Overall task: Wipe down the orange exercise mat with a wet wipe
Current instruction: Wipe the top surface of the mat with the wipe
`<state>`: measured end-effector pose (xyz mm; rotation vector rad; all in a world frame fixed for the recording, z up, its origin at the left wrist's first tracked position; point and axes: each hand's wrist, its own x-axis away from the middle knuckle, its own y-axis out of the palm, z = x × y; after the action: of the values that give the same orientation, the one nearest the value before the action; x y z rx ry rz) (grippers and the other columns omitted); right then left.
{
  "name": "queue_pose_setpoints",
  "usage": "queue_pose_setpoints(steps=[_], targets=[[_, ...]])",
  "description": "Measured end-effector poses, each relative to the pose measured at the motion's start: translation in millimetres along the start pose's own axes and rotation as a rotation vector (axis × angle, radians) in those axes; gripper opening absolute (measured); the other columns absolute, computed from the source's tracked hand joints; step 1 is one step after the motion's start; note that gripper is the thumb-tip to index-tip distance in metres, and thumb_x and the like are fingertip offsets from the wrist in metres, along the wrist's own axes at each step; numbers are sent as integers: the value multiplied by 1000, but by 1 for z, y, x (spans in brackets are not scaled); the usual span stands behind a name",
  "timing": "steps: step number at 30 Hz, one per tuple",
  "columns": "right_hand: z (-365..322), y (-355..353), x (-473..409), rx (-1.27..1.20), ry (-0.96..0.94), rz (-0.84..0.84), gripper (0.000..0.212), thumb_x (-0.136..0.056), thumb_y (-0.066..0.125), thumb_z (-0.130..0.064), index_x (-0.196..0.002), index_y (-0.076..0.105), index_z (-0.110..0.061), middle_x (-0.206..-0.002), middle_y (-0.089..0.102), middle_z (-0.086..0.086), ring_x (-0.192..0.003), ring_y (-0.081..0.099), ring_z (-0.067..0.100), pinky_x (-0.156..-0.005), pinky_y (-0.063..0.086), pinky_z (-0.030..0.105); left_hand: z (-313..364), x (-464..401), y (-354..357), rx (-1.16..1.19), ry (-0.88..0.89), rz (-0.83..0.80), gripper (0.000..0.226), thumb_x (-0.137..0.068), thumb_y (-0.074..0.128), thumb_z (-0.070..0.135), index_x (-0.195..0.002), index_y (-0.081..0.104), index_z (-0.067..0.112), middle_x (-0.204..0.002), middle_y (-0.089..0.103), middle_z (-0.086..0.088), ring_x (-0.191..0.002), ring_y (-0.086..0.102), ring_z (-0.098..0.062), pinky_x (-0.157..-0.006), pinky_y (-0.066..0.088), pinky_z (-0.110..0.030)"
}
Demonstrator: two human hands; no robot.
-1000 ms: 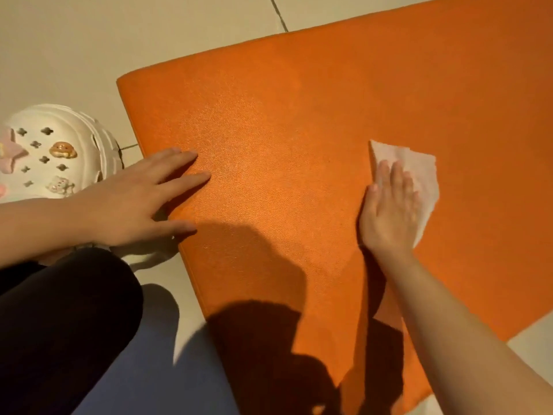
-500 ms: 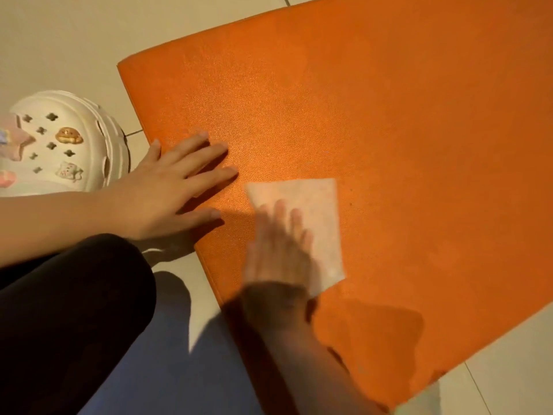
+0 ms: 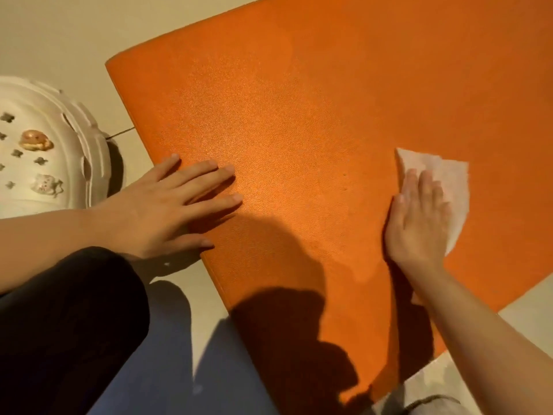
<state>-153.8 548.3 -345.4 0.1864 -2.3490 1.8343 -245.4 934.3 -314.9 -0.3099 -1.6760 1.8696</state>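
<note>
Pressing flat on the wet wipe (image 3: pixel 446 187), the right hand (image 3: pixel 419 223) lies palm down on the orange exercise mat (image 3: pixel 314 115), its fingers (image 3: pixel 426 190) straight and held close together, thumb out toward the mat's middle. The wipe is a pale, crumpled sheet spread on the mat's surface; it shows beyond the fingertips and along the hand's outer side, toward the mat's right part. The right forearm comes in from the mat's lower right edge, crossing it at a slant.

The left hand (image 3: pixel 170 205) rests palm down on the mat's left edge, fingers straight and slightly spread, the thumb lying along the edge nearer the person. Its wrist and forearm lie off the mat, above a dark trouser leg (image 3: pixel 65 324).

The mat lies flat on a pale tiled floor (image 3: pixel 59 31). A white clog (image 3: pixel 51 145) with small charms sits on the floor just left of the mat.
</note>
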Motion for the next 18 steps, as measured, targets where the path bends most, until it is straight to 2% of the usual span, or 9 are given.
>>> queue_pose_setpoints(steps=[3, 5, 7, 9, 11, 12, 14, 16, 18], targets=[[20, -18, -20, -6, 86, 61, 65, -98, 7, -44, -158, 11, -18, -165, 7, 9, -151, 3, 29, -121, 2, 49, 3, 3, 1, -2, 49, -38, 66, -98, 25, 63, -151, 33, 25, -157, 34, -14, -141, 33, -35, -106, 35, -63], [12, -13, -13, -30, 128, 91, 65, -98, 8, -41, -158, 12, -16, -164, 8, 11, -151, 4, 30, -120, 1, 50, 5, 5, 2, -31, 33, -106, 66, -99, 22, 62, -150, 34, 22, -154, 38, -15, -142, 30, -35, -106, 31, -62], [-7, 0, 7, -70, 184, 81, 65, -98, 8, -41, -158, 11, -15, -164, 6, 11, -151, 2, 30, -121, -2, 48, 6, 6, 1, -43, 15, -165, 65, -100, 18, 62, -149, 35, 22, -154, 38, -15, -148, 18, -31, -106, 33, -64], [-37, 17, 39, -86, 155, 38, 64, -98, 8, -40, -157, 13, -15, -164, 9, 10, -151, 5, 31, -121, -1, 46, 9, 5, -7, -32, 8, -248, 65, -102, 13, 62, -149, 35, 23, -154, 38, -14, -150, 11, -28, -99, 36, -69], [-73, 34, 78, -63, 48, 8, 62, -98, 16, -35, -154, 27, -11, -160, 23, 14, -147, 23, 36, -119, 14, 49, 16, 3, -17, -34, -16, -344, 69, -100, 2, 64, -153, 28, 28, -159, 28, -12, -148, 19, -32, -100, 36, -70], [-92, 43, 101, -45, -23, 9, 59, -98, 21, -32, -150, 35, -10, -156, 32, 16, -143, 31, 37, -116, 22, 51, 19, -1, -26, -44, -45, -390, 75, -93, -12, 69, -156, 11, 35, -164, 10, -9, -150, 10, -33, -107, 33, -67], [-124, 60, 153, -51, -203, -33, 54, -100, 26, -32, -149, 39, -13, -155, 35, 14, -144, 31, 35, -116, 23, 51, 23, -4, -40, -52, -82, -505, 81, -64, -39, 75, -140, -29, 47, -159, -27, 2, -150, -17, -24, -122, 14, -52], [-140, 67, 198, -47, -387, -119, 53, -102, 25, -35, -149, 40, -16, -158, 32, 9, -146, 27, 31, -116, 21, 48, 27, -11, -60, -85, -96, -607, 94, -49, -48, 72, -138, -35, 46, -160, -28, 5, -151, -17, -18, -123, 4, -41], [-137, 68, 218, 28, -549, -185, 53, -101, 26, -38, -147, 45, -19, -157, 35, 5, -146, 29, 27, -116, 20, 45, 32, -19, -73, -136, -39, -612, 108, -47, -51, 70, -148, -27, 41, -164, -20, 3, -152, -9, -19, -122, 6, -37]])
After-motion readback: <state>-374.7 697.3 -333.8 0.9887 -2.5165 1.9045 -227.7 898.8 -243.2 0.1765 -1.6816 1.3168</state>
